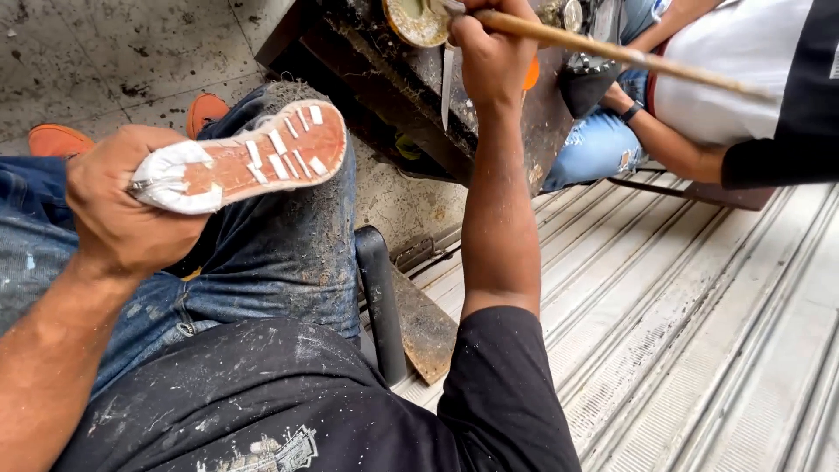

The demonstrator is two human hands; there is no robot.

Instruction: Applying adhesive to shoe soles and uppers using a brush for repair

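My left hand [122, 210] grips a shoe [245, 162] by its white toe end, sole turned up over my right knee. The sole is reddish brown with several small white tread blocks. My right hand [491, 54] reaches forward and is closed around a long wooden stick [612, 51] that runs off to the right. The hand hovers at a small round tin [412, 22] with pale paste inside, which sits on a dark, dirty workbench [384, 83]. What the stick's near tip touches is hidden behind my fingers.
Another person in a white top [743, 70] and blue jeans sits at the upper right, forearm [673, 149] resting near the bench. A ribbed metal shutter [682, 332] lies on the right. Orange shoes [59, 140] rest on the concrete floor. A dark post [380, 297] stands beside my leg.
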